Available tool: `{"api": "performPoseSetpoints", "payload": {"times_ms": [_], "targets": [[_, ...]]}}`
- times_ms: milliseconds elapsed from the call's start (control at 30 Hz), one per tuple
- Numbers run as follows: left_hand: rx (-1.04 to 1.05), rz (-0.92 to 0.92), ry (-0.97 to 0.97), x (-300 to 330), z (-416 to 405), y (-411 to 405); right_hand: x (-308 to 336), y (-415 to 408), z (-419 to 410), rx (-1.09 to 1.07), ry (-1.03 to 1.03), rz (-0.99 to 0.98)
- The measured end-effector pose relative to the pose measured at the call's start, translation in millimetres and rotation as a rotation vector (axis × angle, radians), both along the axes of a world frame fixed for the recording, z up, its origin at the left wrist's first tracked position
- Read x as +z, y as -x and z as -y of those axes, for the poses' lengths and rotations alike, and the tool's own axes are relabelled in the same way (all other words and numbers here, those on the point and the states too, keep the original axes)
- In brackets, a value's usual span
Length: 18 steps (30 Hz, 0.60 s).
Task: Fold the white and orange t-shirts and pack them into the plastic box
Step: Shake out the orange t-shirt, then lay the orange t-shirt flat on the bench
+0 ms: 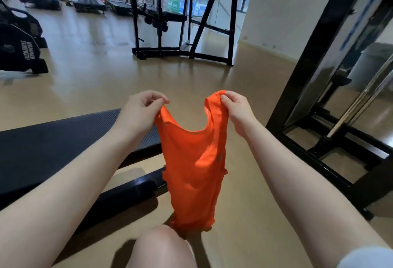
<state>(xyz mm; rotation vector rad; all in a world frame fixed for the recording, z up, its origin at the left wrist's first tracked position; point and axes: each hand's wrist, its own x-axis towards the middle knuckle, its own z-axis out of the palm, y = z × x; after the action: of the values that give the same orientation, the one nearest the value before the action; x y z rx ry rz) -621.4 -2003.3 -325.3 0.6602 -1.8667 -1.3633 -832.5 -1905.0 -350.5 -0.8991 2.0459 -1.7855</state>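
Note:
An orange t-shirt (192, 167) hangs in the air in front of me, its neckline dipping in a U between my hands. My left hand (142, 108) pinches the shirt's left shoulder. My right hand (236, 106) pinches the right shoulder, a little higher. The hem dangles just above my bare knee (161, 246). Neither a white t-shirt nor a plastic box is in view.
A black padded gym bench (53, 144) lies at my left, its frame bar reaching under the shirt. A black machine frame (308, 89) stands at the right. Another rack (182, 21) and treadmills stand further back on the tan floor (102, 72).

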Motion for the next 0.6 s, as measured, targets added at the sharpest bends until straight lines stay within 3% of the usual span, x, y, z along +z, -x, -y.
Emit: {"api": "performPoseSetpoints", "payload": {"times_ms": [133, 200, 400, 600], "targets": [[-0.076, 0.156, -0.049, -0.9, 31.0, -22.6, 21.9, -1.8, 83.4, 0.095, 0.050, -0.165], [-0.065, 0.234, -0.028, 0.3, 52.7, -44.3, 34.6, -14.6, 130.2, 0.166, 0.114, -0.103], [0.382, 0.486, 0.268, 4.4, 128.9, -139.7, 62.5, -127.0, 280.3, 0.484, 0.128, -0.033], [0.815, 0.617, 0.190, -29.3, 196.2, -272.9, 34.0, -290.9, 392.2, 0.710, 0.029, -0.077]]}}
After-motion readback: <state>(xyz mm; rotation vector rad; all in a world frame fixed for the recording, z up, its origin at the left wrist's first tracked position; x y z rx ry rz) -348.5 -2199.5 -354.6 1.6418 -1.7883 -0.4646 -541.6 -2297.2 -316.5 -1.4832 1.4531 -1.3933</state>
